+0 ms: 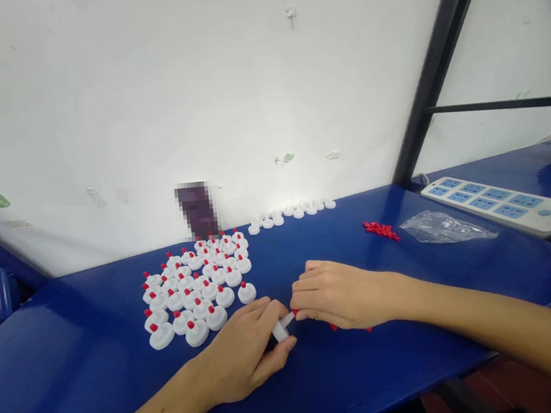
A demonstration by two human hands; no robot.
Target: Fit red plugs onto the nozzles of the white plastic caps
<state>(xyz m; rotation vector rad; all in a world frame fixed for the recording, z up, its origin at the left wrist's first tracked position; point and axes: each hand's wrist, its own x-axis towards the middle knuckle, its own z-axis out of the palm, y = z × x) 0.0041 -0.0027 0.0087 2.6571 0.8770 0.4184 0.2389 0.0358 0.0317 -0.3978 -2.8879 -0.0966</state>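
Note:
My left hand (pixel 250 353) pinches a white round cap (pixel 282 328) just above the blue table (pixel 102 376). My right hand (pixel 334 294) is closed, its fingertips pressing a small red plug (pixel 295 312) against that cap. A few more red plugs (pixel 334 326) peek out from under the right palm. Left of my hands, several white caps with red plugs (pixel 195 284) stand in rows on the table.
A row of plain white caps (pixel 290 213) lies along the wall. A small heap of red plugs (pixel 381 230) and an empty clear plastic bag (pixel 444 227) sit at the right. A white and blue power strip (pixel 501 203) lies at the far right beside a black frame post (pixel 430 71).

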